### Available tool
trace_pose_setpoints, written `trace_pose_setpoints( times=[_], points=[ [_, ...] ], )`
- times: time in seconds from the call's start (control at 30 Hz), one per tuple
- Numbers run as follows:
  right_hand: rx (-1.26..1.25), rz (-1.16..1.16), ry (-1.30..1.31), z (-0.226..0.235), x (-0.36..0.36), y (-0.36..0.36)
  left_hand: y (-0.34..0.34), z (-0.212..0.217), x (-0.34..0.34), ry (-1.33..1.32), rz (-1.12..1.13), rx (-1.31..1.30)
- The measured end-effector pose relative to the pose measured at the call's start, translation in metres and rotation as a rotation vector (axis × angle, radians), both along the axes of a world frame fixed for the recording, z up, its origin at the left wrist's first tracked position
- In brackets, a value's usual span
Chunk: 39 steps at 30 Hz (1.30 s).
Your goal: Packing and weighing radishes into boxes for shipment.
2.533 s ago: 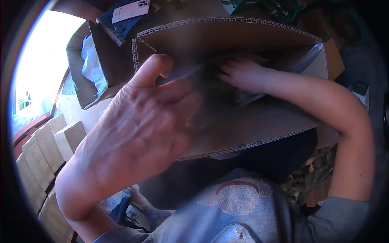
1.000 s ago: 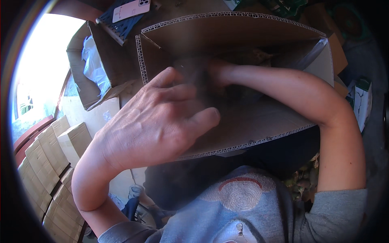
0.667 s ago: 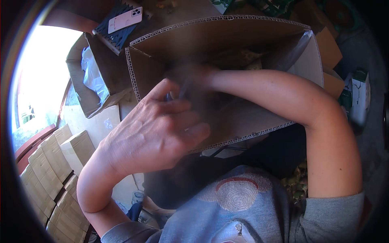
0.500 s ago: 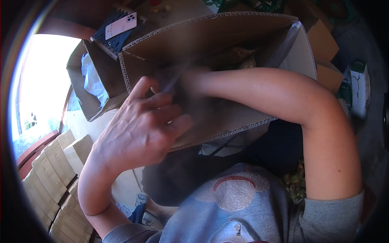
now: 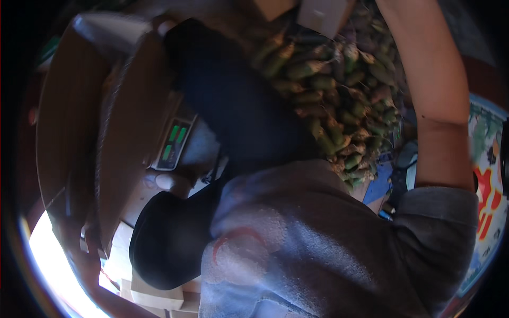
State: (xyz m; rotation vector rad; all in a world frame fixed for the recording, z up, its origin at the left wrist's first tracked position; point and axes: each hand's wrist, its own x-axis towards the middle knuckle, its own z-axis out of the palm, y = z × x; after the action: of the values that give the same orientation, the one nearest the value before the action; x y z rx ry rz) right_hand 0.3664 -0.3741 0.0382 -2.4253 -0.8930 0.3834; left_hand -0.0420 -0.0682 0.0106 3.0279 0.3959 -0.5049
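My right arm (image 5: 437, 79) reaches up past the top edge on the right, so my right hand is out of view. Below it lies a large heap of long green vegetables (image 5: 323, 82) with tan ends, which look like radishes. At the lower left, my left forearm (image 5: 108, 302) shows dimly and runs up toward the open cardboard box (image 5: 135, 132). Its hand is lost in shadow and blur by the box, and its fingers cannot be made out. The inside of the box is mostly hidden.
A scale with a lit green display (image 5: 175, 140) stands beside the box. My dark-clothed leg (image 5: 233, 90) lies between box and heap. Smaller cartons (image 5: 156, 294) are at the bottom left, another carton (image 5: 326, 16) at the top. A colourful printed surface (image 5: 485, 196) is at the right.
The view has swung right, bringing the vegetable heap into sight and shifting the box left. My right arm has moved out of the box and now stretches away to the right.
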Motion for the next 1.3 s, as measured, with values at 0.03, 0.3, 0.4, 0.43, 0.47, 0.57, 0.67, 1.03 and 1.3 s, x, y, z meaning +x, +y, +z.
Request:
trace_pose_setpoints(
  times=[0.03,0.3,0.4,0.43,0.47,0.57,0.67,1.03,1.3],
  points=[
    [0.070,0.093,-0.033,-0.004,0.040,-0.088,-0.011,-0.010,0.031,-0.072,-0.088,-0.037],
    [-0.033,-0.910,-0.025,-0.056,-0.040,-0.527,-0.104,-0.018,0.126,-0.275,-0.391,-0.120],
    [-0.281,-0.902,0.065,-0.175,-0.092,-0.654,-0.109,-0.009,0.138,-0.274,-0.435,-0.096],
    [-0.738,-0.631,-0.095,-0.213,-0.112,-0.677,-0.105,-0.006,0.140,-0.268,-0.441,-0.082],
    [-0.839,-0.595,0.063,-0.241,-0.121,-0.691,-0.101,-0.005,0.141,-0.262,-0.442,-0.069],
    [-0.853,-0.708,0.267,-0.278,-0.117,-0.688,-0.092,0.009,0.148,-0.238,-0.458,-0.020],
    [-0.847,-0.827,0.213,-0.300,-0.094,-0.681,-0.099,0.025,0.153,-0.211,-0.473,0.017],
    [-1.140,-0.614,-0.008,-0.351,-0.057,-0.706,-0.278,0.034,0.190,-0.198,-0.512,0.045],
    [-1.165,-0.485,0.061,-0.346,-0.063,-0.707,-0.268,0.024,0.193,-0.276,-0.538,0.005]
  ],
)
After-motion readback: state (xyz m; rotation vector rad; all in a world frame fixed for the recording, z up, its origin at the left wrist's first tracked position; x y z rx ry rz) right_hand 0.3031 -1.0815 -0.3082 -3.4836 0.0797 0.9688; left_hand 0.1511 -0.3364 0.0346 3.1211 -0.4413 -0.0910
